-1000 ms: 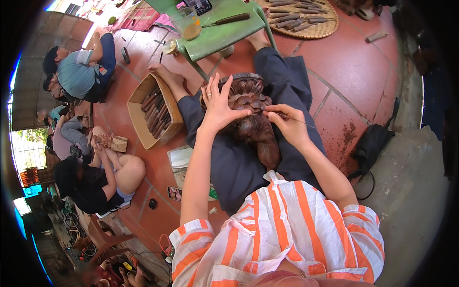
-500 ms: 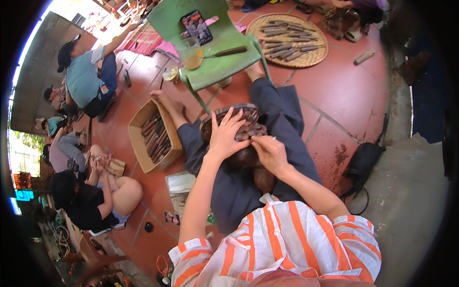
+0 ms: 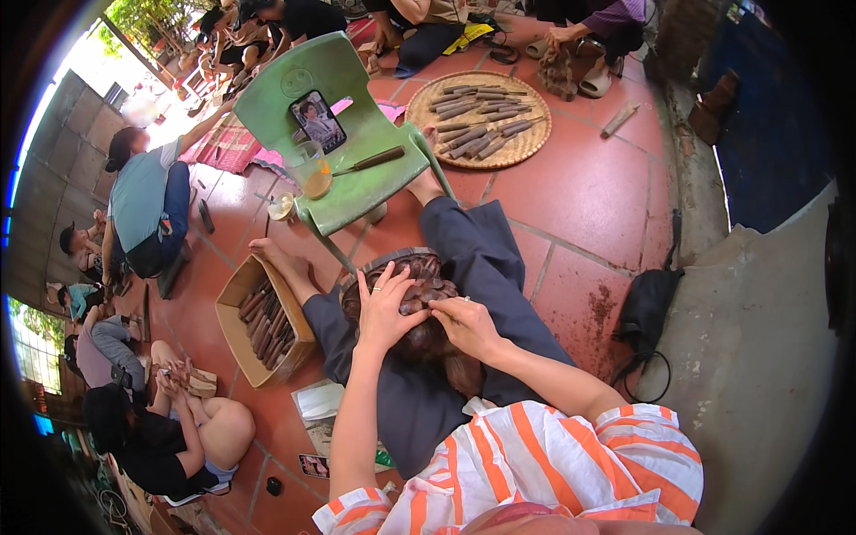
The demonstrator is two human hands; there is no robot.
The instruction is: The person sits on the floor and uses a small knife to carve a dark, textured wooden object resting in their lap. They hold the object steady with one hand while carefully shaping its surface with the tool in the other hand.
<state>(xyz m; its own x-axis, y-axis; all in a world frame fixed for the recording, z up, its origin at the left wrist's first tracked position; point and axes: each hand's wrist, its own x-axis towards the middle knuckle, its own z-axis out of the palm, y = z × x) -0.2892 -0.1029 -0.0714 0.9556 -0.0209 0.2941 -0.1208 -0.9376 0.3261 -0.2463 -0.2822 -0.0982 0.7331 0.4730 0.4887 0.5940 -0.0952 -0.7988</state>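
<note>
A dark brown carved wooden piece [image 3: 426, 341], with a rounded body and a raised rim, rests between my legs. My left hand [image 3: 383, 314] lies on its upper left part with fingers spread, the thumb stretched toward the right hand. On the carving's right side my right hand [image 3: 467, 326] is closed in a pinch against the carved surface. Whatever sits between those fingertips is hidden or too small to name. The two hands nearly meet over the carving, and they cover much of its middle.
Ahead stands a green plastic chair [image 3: 379, 185] bearing a phone [image 3: 317, 122], a cup [image 3: 315, 176] and a carving tool [image 3: 373, 160]. A woven tray [image 3: 533, 134] of tools lies right of it; a cardboard box [image 3: 245, 357] of tools sits left. Several people sit nearby.
The view has tipped upward, so the scene sits lower and further left, with more people showing at the top. Both hands stay on the carving in nearly the same pose.
</note>
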